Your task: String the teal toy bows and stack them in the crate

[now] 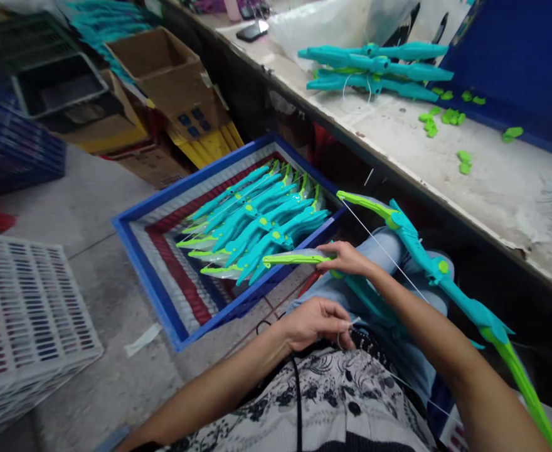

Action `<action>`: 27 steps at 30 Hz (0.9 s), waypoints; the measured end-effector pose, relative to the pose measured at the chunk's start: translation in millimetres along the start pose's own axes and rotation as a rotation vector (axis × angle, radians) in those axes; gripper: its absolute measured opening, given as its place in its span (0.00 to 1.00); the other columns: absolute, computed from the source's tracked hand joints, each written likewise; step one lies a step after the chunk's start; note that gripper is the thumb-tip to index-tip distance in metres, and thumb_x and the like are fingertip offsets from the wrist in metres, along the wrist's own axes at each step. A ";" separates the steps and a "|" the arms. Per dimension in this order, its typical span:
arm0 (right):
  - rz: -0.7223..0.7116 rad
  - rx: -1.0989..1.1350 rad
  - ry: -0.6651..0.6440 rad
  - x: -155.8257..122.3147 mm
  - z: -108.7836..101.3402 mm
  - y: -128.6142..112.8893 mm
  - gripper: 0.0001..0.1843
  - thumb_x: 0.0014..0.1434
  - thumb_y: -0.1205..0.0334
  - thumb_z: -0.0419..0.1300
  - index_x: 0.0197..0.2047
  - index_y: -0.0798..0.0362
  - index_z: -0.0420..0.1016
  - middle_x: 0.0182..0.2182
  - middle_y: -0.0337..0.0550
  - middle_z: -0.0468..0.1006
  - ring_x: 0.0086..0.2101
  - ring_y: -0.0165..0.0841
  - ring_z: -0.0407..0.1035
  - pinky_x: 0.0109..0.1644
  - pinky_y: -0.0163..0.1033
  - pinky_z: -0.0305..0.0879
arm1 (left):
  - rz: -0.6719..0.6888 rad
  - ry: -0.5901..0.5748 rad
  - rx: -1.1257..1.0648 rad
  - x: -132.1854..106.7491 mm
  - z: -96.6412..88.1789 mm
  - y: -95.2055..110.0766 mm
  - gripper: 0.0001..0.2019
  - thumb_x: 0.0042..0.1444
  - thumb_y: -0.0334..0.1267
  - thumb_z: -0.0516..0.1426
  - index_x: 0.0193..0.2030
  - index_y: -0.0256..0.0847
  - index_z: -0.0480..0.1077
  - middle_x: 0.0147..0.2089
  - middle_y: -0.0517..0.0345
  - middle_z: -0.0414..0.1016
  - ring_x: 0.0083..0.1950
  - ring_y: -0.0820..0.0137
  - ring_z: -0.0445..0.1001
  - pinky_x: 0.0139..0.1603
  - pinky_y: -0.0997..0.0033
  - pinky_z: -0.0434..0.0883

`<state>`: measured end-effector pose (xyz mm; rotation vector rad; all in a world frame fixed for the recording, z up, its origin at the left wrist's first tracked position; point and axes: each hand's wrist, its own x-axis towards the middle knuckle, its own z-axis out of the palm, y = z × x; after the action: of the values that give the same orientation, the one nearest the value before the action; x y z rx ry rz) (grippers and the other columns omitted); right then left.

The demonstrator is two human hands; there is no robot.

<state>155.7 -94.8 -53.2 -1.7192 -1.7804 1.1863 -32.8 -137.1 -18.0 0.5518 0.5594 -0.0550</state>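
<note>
A long worktop (pixel 445 169) runs along the right, pale and scuffed, with a blue board (pixel 515 69) leaning at its far end. On the floor beside the seated person sits a blue tray (pixel 148 276), lined with striped cloth, and in it lies a heap of toy bows (pixel 257 226), teal with lime-green tips, all pointing roughly the same way. A white crate (pixel 26 314) stands at the left, and cardboard boxes (pixel 172 81) are stacked further back.

Across the person's lap lies one toy bow (pixel 426 263), its upper green tip near the tray's corner and its lower green limb running off towards the bottom right. A thin white string (pixel 379 245) runs taut from the upper tip down towards the lap.

The right hand (pixel 346 258) reaches forward over the knee, its grip closed around a green limb piece (pixel 295 258) that pokes out to the left, just above the tray's near edge. The left hand (pixel 313 323) sits lower, close to the body, fingers curled in and thumb pressed against forefinger, pinching the end of the string; a small loop of it shows just below the fingertips.

Three more teal bows (pixel 379 69) lie stacked on the worktop, well apart from the hands. Small green clips (pixel 438 119) are scattered nearby on the worktop.
</note>
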 end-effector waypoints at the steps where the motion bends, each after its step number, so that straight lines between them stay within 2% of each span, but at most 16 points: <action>1: 0.008 0.137 -0.028 -2.1 -0.4 3.2 0.28 0.49 0.53 0.68 0.53 0.53 0.76 0.45 0.46 0.80 0.46 0.43 0.72 0.54 0.45 0.64 | 0.013 -0.012 -0.008 -2.1 0.8 0.3 0.20 0.38 0.46 0.71 0.30 0.34 0.70 0.21 0.55 0.74 0.24 0.68 0.74 0.31 0.68 0.71; 3: 0.044 0.399 -0.081 -8.4 1.5 9.3 0.31 0.46 0.50 0.69 0.52 0.53 0.77 0.46 0.45 0.80 0.48 0.43 0.72 0.55 0.45 0.64 | 0.152 0.066 -0.044 -8.6 0.7 6.3 0.20 0.41 0.47 0.70 0.29 0.36 0.68 0.18 0.63 0.69 0.20 0.74 0.69 0.27 0.72 0.68; 5: 0.098 0.647 -0.115 -15.8 5.7 14.9 0.33 0.45 0.47 0.69 0.52 0.54 0.76 0.45 0.45 0.81 0.45 0.41 0.73 0.53 0.46 0.65 | 0.378 0.252 -0.050 -17.1 -3.1 19.1 0.19 0.43 0.48 0.69 0.30 0.37 0.68 0.17 0.67 0.65 0.18 0.78 0.64 0.23 0.77 0.62; 7: 0.146 0.869 -0.109 -21.9 9.4 19.5 0.33 0.44 0.46 0.69 0.51 0.53 0.77 0.41 0.45 0.81 0.40 0.38 0.75 0.51 0.45 0.67 | 0.576 0.463 0.002 -25.0 -9.5 35.2 0.18 0.43 0.48 0.68 0.29 0.37 0.68 0.17 0.67 0.64 0.18 0.80 0.61 0.20 0.79 0.57; 9: 0.168 0.999 -0.089 -25.4 11.2 22.5 0.31 0.42 0.46 0.70 0.48 0.54 0.78 0.38 0.45 0.82 0.38 0.37 0.75 0.49 0.44 0.68 | 0.687 0.618 0.104 -29.0 -15.9 51.2 0.18 0.43 0.48 0.68 0.29 0.36 0.70 0.18 0.66 0.66 0.18 0.80 0.58 0.19 0.79 0.54; 11: 0.164 1.033 -0.082 -26.4 11.0 23.3 0.29 0.42 0.47 0.71 0.45 0.54 0.79 0.37 0.46 0.82 0.39 0.37 0.75 0.49 0.42 0.67 | 0.752 0.707 0.232 -27.7 -20.1 65.5 0.16 0.45 0.47 0.66 0.29 0.36 0.71 0.19 0.65 0.66 0.19 0.80 0.58 0.19 0.78 0.54; 14: 0.156 1.036 -0.097 -25.7 10.0 21.7 0.27 0.43 0.48 0.71 0.45 0.54 0.79 0.36 0.46 0.82 0.41 0.39 0.75 0.49 0.43 0.67 | 0.833 0.769 0.402 -19.7 -21.4 84.0 0.12 0.48 0.45 0.63 0.29 0.37 0.73 0.20 0.64 0.68 0.21 0.78 0.61 0.23 0.77 0.59; 18: 0.173 1.042 -0.080 -25.1 10.4 19.3 0.29 0.42 0.47 0.71 0.46 0.53 0.78 0.35 0.46 0.82 0.43 0.41 0.74 0.51 0.46 0.66 | 0.876 0.788 0.546 -9.7 -20.0 101.4 0.10 0.50 0.43 0.60 0.28 0.37 0.72 0.21 0.62 0.69 0.24 0.75 0.64 0.27 0.75 0.62; 27: 0.203 1.018 -0.064 -24.8 11.4 18.1 0.28 0.42 0.47 0.71 0.45 0.53 0.79 0.35 0.46 0.82 0.40 0.39 0.75 0.50 0.45 0.66 | 0.902 0.804 0.675 0.0 -28.3 109.3 0.08 0.53 0.40 0.57 0.29 0.37 0.73 0.22 0.62 0.69 0.25 0.74 0.66 0.28 0.75 0.65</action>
<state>162.2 -123.8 -67.1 -1.2238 -0.7367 1.8003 -25.2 -29.3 14.6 1.4695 1.0285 0.8999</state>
